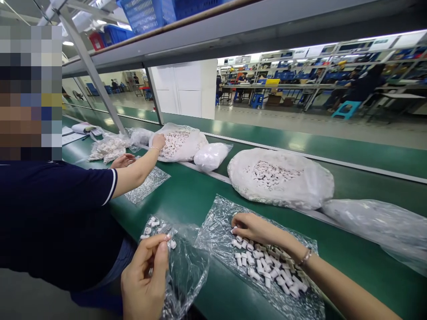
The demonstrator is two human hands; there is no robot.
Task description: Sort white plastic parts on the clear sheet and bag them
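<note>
Pinched between the thumb and finger of my left hand (145,273) is the edge of a clear plastic bag (190,262). Several small white plastic fittings (153,223) lie in or under its far part; I cannot tell which. My right hand (255,229) is closed over the left end of a pile of white T-shaped plastic fittings (263,265). At its fingertips shows one white fitting (235,230), partly hidden by the fingers. The pile rests on a flat clear plastic sheet (216,222) on the green bench.
Beyond my right hand stands a large open bag (240,178) of small white parts, with a crumpled plastic bag (380,222) to its right. At left a co-worker (50,213) reaches into another open bag (190,142). A shelf (213,31) with blue baskets runs overhead.
</note>
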